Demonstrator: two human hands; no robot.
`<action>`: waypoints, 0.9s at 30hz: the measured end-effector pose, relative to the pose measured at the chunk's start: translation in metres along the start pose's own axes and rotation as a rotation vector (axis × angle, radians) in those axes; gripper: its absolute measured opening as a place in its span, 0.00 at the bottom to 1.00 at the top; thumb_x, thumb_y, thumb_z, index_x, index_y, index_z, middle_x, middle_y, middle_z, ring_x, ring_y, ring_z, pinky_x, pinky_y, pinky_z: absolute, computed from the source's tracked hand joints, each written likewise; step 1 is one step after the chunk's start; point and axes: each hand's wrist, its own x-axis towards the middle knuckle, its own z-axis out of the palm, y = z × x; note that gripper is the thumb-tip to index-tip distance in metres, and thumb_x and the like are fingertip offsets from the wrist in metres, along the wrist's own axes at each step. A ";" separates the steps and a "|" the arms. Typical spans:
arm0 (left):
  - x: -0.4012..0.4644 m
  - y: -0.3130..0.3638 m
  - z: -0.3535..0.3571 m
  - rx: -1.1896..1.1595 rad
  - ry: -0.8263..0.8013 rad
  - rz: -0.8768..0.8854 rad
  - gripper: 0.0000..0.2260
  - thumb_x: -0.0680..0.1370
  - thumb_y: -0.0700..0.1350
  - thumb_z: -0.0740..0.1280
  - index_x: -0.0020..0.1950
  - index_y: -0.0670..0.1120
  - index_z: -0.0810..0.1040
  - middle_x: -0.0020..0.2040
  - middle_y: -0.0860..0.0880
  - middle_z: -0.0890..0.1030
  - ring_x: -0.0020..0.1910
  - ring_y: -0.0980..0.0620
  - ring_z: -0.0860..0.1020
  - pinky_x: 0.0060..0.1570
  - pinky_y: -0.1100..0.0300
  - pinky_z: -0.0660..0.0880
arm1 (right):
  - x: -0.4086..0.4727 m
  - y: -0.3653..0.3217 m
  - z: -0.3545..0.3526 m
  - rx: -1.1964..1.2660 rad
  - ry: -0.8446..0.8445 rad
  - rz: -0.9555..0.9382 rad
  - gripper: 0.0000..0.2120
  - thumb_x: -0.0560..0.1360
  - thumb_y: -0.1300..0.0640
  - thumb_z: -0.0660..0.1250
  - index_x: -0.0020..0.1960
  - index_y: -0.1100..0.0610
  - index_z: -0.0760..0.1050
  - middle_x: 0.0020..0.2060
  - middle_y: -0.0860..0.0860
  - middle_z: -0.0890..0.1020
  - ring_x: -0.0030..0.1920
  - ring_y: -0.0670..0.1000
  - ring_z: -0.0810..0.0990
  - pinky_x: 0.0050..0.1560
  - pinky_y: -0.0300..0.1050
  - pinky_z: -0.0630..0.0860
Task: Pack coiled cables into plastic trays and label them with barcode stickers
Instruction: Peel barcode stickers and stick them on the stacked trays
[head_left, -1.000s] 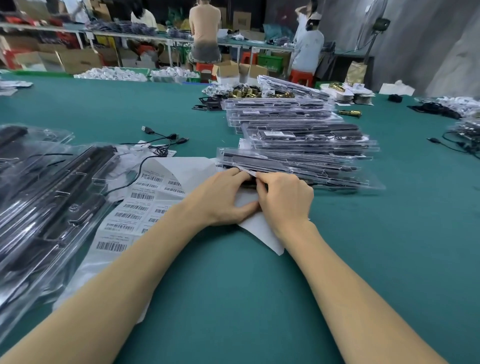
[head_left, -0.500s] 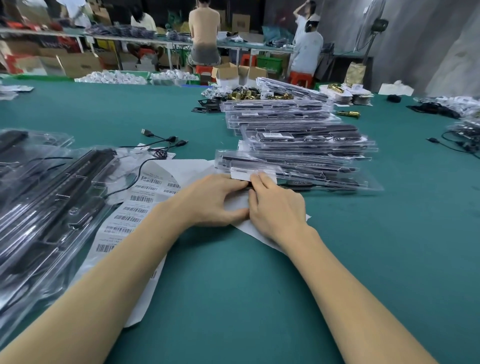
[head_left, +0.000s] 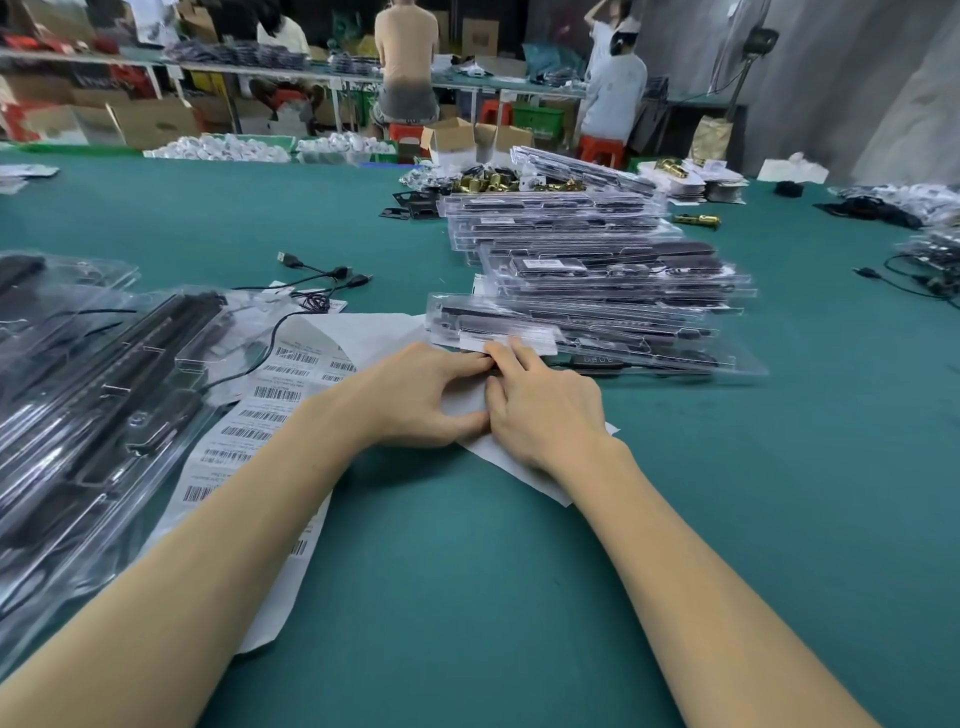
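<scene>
I'm pinching a white barcode sticker (head_left: 506, 343) with both hands (head_left: 415, 397) (head_left: 543, 410), pressing it onto the nearest clear plastic tray (head_left: 649, 345) for labelling.

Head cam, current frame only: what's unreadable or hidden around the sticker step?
1. White barcode sticker on the nearest clear plastic tray: print blurred, and its near edge is covered by the fingertips of the left hand and right hand.
2. White barcode label sheet: codes too small to read; the left forearm covers its lower part.
3. Stack of clear trays at the left: cut off by the frame edge, glare hides the contents.
</scene>
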 end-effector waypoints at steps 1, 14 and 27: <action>0.000 0.001 -0.001 0.000 -0.001 -0.001 0.20 0.75 0.57 0.61 0.65 0.53 0.76 0.55 0.54 0.84 0.50 0.48 0.80 0.53 0.51 0.75 | 0.000 0.001 0.000 0.006 0.007 -0.002 0.23 0.84 0.46 0.48 0.79 0.44 0.55 0.79 0.46 0.58 0.58 0.61 0.79 0.45 0.50 0.64; 0.006 0.019 -0.003 0.279 0.018 -0.155 0.16 0.76 0.56 0.62 0.61 0.54 0.79 0.50 0.50 0.84 0.49 0.46 0.78 0.46 0.55 0.75 | -0.004 0.004 0.001 0.083 0.033 -0.019 0.21 0.84 0.48 0.49 0.76 0.43 0.60 0.74 0.42 0.66 0.58 0.59 0.79 0.47 0.48 0.63; 0.040 0.015 -0.004 -0.012 -0.036 -0.260 0.21 0.82 0.40 0.57 0.76 0.44 0.66 0.74 0.47 0.70 0.72 0.48 0.68 0.65 0.61 0.63 | -0.010 0.000 -0.002 0.024 -0.025 0.006 0.22 0.83 0.47 0.49 0.77 0.44 0.56 0.80 0.46 0.56 0.54 0.61 0.79 0.43 0.48 0.63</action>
